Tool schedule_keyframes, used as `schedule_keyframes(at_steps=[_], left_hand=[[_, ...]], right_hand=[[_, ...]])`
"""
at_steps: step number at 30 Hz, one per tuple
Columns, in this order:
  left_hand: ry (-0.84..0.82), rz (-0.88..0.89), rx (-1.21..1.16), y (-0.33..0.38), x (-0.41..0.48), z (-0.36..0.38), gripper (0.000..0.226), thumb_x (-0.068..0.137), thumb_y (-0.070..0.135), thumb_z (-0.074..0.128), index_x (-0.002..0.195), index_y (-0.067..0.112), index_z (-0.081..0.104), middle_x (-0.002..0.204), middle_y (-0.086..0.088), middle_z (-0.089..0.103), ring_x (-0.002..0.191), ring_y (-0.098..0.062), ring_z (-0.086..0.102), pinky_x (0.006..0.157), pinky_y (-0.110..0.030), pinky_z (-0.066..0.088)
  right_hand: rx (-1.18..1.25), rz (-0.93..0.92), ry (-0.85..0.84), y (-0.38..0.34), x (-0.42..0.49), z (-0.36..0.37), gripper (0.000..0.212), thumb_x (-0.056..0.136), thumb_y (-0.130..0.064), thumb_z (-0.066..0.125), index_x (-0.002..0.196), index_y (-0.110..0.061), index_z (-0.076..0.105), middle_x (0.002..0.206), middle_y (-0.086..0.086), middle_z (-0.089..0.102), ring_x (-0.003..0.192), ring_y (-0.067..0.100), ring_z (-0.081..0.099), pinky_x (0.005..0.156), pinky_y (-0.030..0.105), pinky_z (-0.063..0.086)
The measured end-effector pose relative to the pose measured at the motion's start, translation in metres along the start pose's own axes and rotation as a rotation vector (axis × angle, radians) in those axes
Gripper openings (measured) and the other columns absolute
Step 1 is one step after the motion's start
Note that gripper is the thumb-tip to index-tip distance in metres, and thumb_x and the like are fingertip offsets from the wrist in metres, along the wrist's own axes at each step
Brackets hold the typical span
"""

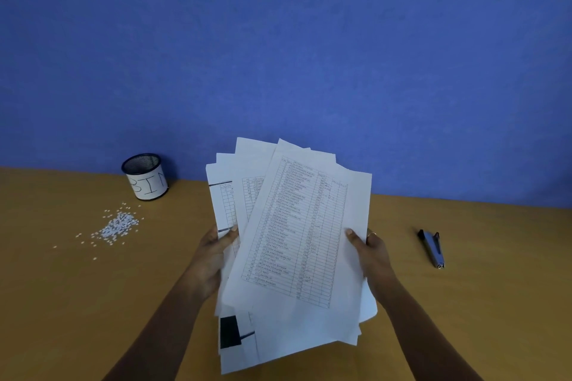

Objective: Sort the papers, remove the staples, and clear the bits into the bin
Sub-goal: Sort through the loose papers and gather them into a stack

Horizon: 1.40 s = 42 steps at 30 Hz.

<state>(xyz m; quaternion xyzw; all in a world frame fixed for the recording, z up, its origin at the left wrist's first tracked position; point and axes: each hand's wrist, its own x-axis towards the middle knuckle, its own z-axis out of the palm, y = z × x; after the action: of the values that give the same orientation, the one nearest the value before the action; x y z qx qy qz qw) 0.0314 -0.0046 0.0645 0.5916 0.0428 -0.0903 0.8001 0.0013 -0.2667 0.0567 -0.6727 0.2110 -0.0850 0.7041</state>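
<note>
A loose, fanned stack of white printed papers with tables on them is lifted above the wooden table. My left hand grips the stack's left edge, thumb on top. My right hand grips the right edge, thumb on the top sheet. A black mesh cup labelled BIN stands at the back left. A scatter of small white paper bits lies in front of it. A dark staple remover lies on the table to the right of my right hand.
A blue wall rises behind the table's far edge. Bare wood shows between the papers and the staple remover, and at the near left.
</note>
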Motion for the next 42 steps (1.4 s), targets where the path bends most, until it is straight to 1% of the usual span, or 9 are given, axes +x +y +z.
schedule_keyframes(at_steps=[5, 8, 15, 20, 24, 27, 31, 36, 42], left_hand=[[0.005, -0.051, -0.015, 0.000, -0.003, 0.006, 0.035, 0.095, 0.027, 0.046, 0.124, 0.011, 0.057, 0.120, -0.015, 0.063, 0.105, -0.029, 0.062, 0.072, -0.032, 0.057], [0.034, -0.059, 0.144, 0.005, -0.006, 0.007, 0.043, 0.095, 0.042, 0.038, 0.122, 0.014, 0.057, 0.108, -0.008, 0.067, 0.086, -0.017, 0.064, 0.053, -0.017, 0.051], [-0.004, -0.153, 0.055, 0.013, -0.010, 0.013, 0.032, 0.094, 0.050, 0.033, 0.092, 0.030, 0.058, 0.092, -0.001, 0.064, 0.083, -0.021, 0.060, 0.066, -0.031, 0.047], [-0.168, -0.086, 0.114, 0.008, -0.010, 0.005, 0.024, 0.089, 0.017, 0.058, 0.112, 0.018, 0.061, 0.114, -0.010, 0.068, 0.101, -0.026, 0.066, 0.082, -0.040, 0.054], [-0.204, -0.062, 0.143, 0.009, -0.011, 0.003, 0.030, 0.087, 0.003, 0.055, 0.115, 0.013, 0.060, 0.100, 0.002, 0.073, 0.094, -0.015, 0.068, 0.070, -0.026, 0.057], [-0.264, -0.052, 0.166, 0.011, -0.010, 0.004, 0.033, 0.080, 0.014, 0.065, 0.113, 0.016, 0.061, 0.101, 0.004, 0.072, 0.095, -0.013, 0.068, 0.069, -0.022, 0.056], [-0.362, -0.015, 0.281, 0.018, -0.007, 0.007, 0.075, 0.043, 0.050, 0.087, 0.109, 0.025, 0.061, 0.107, 0.010, 0.071, 0.100, -0.008, 0.066, 0.076, -0.016, 0.053], [-0.251, 0.098, 0.304, 0.027, 0.001, 0.017, 0.034, 0.080, 0.000, 0.065, 0.104, 0.024, 0.059, 0.089, 0.018, 0.070, 0.086, 0.004, 0.065, 0.071, -0.008, 0.050], [-0.167, 0.236, 0.299, 0.033, 0.000, 0.026, 0.035, 0.076, -0.003, 0.069, 0.098, 0.023, 0.063, 0.082, 0.022, 0.072, 0.083, 0.003, 0.067, 0.067, -0.010, 0.051]], right_hand=[[0.045, 0.038, -0.017, 0.004, -0.001, 0.005, 0.013, 0.092, -0.019, 0.054, 0.104, -0.013, 0.057, 0.092, -0.001, 0.065, 0.083, 0.016, 0.061, 0.070, 0.029, 0.051], [0.039, 0.047, -0.037, 0.005, -0.002, 0.007, 0.015, 0.091, -0.020, 0.055, 0.106, -0.015, 0.056, 0.094, -0.001, 0.065, 0.085, 0.018, 0.061, 0.070, 0.033, 0.051], [0.045, -0.003, -0.138, 0.002, -0.006, 0.004, 0.034, 0.082, -0.007, 0.066, 0.114, -0.010, 0.054, 0.108, 0.008, 0.067, 0.094, 0.023, 0.065, 0.078, 0.036, 0.055], [0.093, -0.020, -0.276, -0.003, -0.011, 0.000, 0.040, 0.078, 0.002, 0.066, 0.116, -0.008, 0.057, 0.109, 0.009, 0.070, 0.090, 0.020, 0.070, 0.069, 0.027, 0.058], [0.083, 0.011, -0.379, -0.010, -0.015, -0.003, 0.037, 0.078, -0.002, 0.067, 0.114, -0.010, 0.061, 0.108, 0.004, 0.071, 0.092, 0.015, 0.070, 0.068, 0.024, 0.057], [0.075, 0.001, -0.397, -0.016, -0.015, 0.000, 0.031, 0.079, -0.005, 0.067, 0.109, -0.014, 0.064, 0.105, 0.000, 0.072, 0.090, 0.012, 0.070, 0.069, 0.023, 0.057], [0.095, -0.044, -0.376, -0.025, -0.016, 0.004, 0.029, 0.076, -0.001, 0.069, 0.102, -0.014, 0.067, 0.101, 0.001, 0.073, 0.092, 0.015, 0.070, 0.076, 0.025, 0.058], [0.141, -0.152, -0.312, -0.036, -0.019, 0.006, 0.030, 0.073, 0.001, 0.071, 0.101, -0.010, 0.069, 0.102, 0.004, 0.073, 0.093, 0.017, 0.070, 0.073, 0.025, 0.058], [0.169, -0.245, -0.248, -0.041, -0.021, 0.007, 0.028, 0.073, 0.000, 0.072, 0.092, -0.021, 0.070, 0.094, -0.006, 0.075, 0.088, 0.012, 0.071, 0.073, 0.024, 0.058]])
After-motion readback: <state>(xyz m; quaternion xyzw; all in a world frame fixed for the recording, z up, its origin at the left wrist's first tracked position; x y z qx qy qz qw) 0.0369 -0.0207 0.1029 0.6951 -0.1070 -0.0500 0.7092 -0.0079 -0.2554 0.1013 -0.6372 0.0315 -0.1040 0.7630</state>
